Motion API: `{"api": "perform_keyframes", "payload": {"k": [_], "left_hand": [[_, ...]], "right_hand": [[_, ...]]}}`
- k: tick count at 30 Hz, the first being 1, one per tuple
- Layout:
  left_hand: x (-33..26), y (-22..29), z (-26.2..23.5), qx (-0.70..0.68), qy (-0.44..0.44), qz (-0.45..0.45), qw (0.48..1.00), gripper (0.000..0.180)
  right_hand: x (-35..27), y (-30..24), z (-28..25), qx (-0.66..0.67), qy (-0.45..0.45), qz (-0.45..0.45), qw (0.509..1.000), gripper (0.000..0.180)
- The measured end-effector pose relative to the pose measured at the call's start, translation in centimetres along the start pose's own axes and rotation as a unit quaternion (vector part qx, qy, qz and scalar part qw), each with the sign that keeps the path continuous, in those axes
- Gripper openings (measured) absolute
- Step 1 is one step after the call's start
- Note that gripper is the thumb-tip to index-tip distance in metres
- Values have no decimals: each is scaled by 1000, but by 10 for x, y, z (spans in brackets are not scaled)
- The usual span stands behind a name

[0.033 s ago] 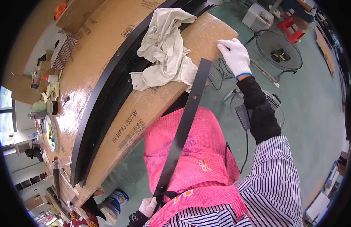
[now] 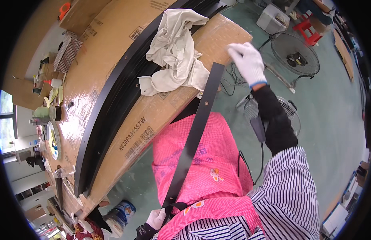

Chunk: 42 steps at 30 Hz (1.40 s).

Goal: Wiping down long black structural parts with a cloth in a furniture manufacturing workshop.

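A long flat black strip (image 2: 193, 136) with small screw-like dots slants up from my waist over my pink apron (image 2: 223, 160). At its lower end my left hand (image 2: 156, 218), in a white glove, is closed around it. My right hand (image 2: 248, 64), also in a white glove, is raised beside the upper end, apart from the strip. Its fingers are bent and drawn together, slightly blurred; anything between them is too small to make out. A crumpled cream cloth (image 2: 173, 52) lies just left of the strip's top, over several black curved strips (image 2: 109, 88).
The curved strips rest on a cardboard-covered table (image 2: 131, 134). Standing fans (image 2: 295, 55) and cables occupy the floor at right, with a red stool (image 2: 307, 30) behind. A blue-white bucket (image 2: 123, 212) and another person's gloved hand (image 2: 84, 226) are at lower left.
My right hand has shifted slightly left and down, and its fingers have turned a little. The left hand and the black strip stay almost in place.
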<state>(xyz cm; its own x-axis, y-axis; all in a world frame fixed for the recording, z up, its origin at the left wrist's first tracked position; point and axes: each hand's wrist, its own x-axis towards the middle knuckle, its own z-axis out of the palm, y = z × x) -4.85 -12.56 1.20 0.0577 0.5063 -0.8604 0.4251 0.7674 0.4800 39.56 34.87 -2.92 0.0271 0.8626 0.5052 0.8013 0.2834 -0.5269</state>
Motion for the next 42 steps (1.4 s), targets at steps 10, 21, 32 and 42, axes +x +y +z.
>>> {"api": "perform_keyframes", "payload": {"k": [10, 21, 32, 42], "left_hand": [[2, -31, -3, -13, -2, -16, 1000, 54], [-1, 88, -10, 28, -7, -7, 1000, 56], [56, 124, -13, 164, 69, 235, 956, 69], [97, 185, -4, -190, -152, 139, 960, 104]], "right_hand": [[-51, -59, -2, 13, -111, -71, 991, 8], [-5, -18, 14, 142, -168, 27, 975, 27], [-193, -195, -39, 254, -473, -208, 817, 17], [-131, -132, -57, 543, -192, 360, 734, 24]]}}
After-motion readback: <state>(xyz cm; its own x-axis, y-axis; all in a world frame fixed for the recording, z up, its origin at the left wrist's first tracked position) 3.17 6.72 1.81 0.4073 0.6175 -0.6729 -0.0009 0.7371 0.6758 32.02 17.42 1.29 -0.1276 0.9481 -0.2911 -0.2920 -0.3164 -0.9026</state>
